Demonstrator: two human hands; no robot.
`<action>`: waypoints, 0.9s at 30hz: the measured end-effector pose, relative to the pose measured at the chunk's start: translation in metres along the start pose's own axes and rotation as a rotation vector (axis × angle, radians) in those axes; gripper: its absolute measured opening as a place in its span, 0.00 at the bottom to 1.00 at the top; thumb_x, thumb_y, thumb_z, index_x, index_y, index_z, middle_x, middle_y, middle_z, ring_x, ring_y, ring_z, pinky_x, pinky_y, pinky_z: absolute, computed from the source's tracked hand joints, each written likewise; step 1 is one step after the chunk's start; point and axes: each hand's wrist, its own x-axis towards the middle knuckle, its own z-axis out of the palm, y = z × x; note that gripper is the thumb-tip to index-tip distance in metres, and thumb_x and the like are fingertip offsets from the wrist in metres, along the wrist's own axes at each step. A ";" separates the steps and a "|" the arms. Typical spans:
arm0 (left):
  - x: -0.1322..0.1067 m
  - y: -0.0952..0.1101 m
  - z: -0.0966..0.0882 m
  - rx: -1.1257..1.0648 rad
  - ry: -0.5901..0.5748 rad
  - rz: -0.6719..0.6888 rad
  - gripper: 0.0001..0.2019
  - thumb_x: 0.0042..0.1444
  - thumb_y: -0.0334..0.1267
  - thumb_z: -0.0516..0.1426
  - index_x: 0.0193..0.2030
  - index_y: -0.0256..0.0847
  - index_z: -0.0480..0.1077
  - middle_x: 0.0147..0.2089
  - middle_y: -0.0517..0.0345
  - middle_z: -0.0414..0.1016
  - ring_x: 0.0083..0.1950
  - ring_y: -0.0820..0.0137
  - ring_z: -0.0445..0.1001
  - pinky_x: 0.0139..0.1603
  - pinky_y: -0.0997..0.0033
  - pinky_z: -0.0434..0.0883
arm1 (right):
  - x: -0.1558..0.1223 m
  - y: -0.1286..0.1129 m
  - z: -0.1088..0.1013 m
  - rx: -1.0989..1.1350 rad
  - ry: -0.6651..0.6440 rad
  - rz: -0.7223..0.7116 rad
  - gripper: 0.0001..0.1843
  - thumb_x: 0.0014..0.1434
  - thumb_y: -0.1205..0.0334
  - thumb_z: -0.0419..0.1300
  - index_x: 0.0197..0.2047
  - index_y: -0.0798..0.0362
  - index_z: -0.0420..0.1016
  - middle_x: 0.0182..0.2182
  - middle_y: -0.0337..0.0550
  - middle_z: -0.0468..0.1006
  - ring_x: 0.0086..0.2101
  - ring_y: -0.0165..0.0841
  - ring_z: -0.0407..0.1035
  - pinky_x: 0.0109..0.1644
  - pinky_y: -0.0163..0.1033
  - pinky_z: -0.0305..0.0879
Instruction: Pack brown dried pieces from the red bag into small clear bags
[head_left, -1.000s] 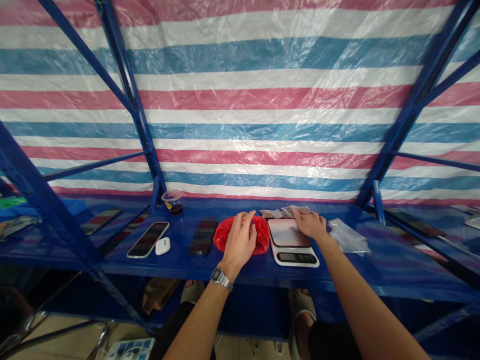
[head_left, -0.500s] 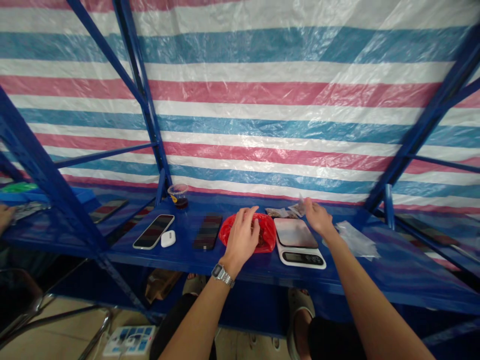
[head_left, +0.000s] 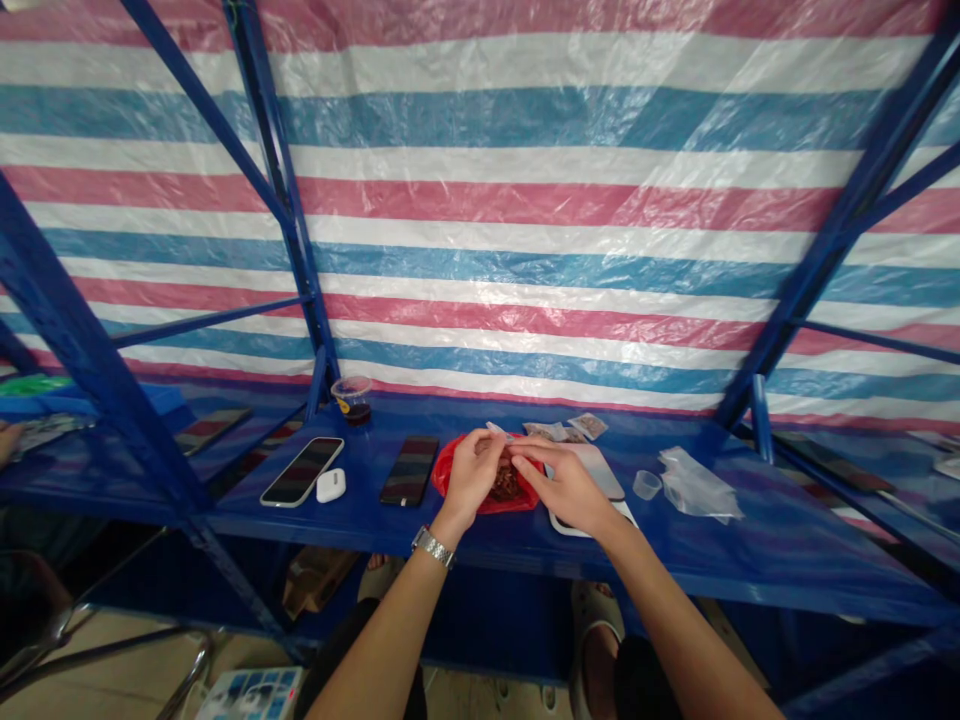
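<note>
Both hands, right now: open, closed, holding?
Left hand: over the red bag; grip can't be told.
Right hand: beside it; same.

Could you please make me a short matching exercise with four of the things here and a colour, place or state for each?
Things
1. Scale
2. Watch
3. Bag
4. Cup near the post

Descriptions
A. red and open, with brown bits inside
B. see-through, with dark liquid inside
C. white-edged, partly hidden by the right hand
D. silver, worn on the left wrist

Right pairs: 1-C, 2-D, 3-A, 4-B
</note>
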 end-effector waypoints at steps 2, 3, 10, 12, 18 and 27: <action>-0.001 0.004 -0.002 0.010 -0.017 -0.030 0.12 0.57 0.48 0.63 0.37 0.41 0.76 0.38 0.53 0.83 0.40 0.65 0.82 0.46 0.65 0.78 | 0.001 0.001 0.000 0.002 0.022 0.025 0.17 0.70 0.51 0.55 0.48 0.46 0.84 0.50 0.45 0.83 0.50 0.41 0.76 0.60 0.48 0.68; -0.002 0.006 -0.002 0.020 -0.022 -0.041 0.11 0.57 0.47 0.63 0.37 0.41 0.77 0.37 0.54 0.83 0.40 0.65 0.82 0.46 0.65 0.78 | 0.002 0.001 0.000 0.007 0.046 0.053 0.17 0.70 0.51 0.55 0.48 0.46 0.84 0.48 0.44 0.84 0.49 0.41 0.77 0.58 0.47 0.70; -0.007 0.011 -0.002 0.028 -0.054 -0.098 0.13 0.52 0.48 0.67 0.32 0.40 0.77 0.31 0.59 0.81 0.33 0.70 0.79 0.38 0.73 0.74 | 0.008 0.012 0.013 0.086 0.147 0.179 0.14 0.64 0.52 0.60 0.45 0.51 0.82 0.40 0.44 0.85 0.40 0.39 0.78 0.49 0.44 0.73; -0.006 0.010 -0.004 0.026 -0.058 -0.099 0.14 0.52 0.50 0.67 0.33 0.40 0.77 0.32 0.59 0.80 0.33 0.71 0.78 0.36 0.75 0.72 | 0.010 0.014 0.014 0.136 0.125 0.190 0.13 0.62 0.52 0.62 0.42 0.51 0.82 0.38 0.44 0.85 0.39 0.39 0.78 0.47 0.43 0.73; -0.003 0.009 -0.010 0.084 -0.121 0.006 0.18 0.54 0.54 0.65 0.31 0.40 0.73 0.26 0.62 0.76 0.27 0.73 0.72 0.30 0.76 0.67 | 0.012 0.017 0.015 0.206 0.074 0.213 0.14 0.62 0.51 0.60 0.34 0.51 0.82 0.32 0.42 0.84 0.34 0.38 0.77 0.42 0.42 0.73; -0.003 0.012 -0.013 0.172 -0.114 0.001 0.18 0.54 0.55 0.65 0.30 0.41 0.74 0.24 0.63 0.75 0.26 0.73 0.71 0.29 0.75 0.64 | 0.009 0.016 0.015 0.356 0.011 0.264 0.16 0.61 0.47 0.63 0.36 0.53 0.80 0.29 0.41 0.81 0.30 0.35 0.74 0.37 0.39 0.71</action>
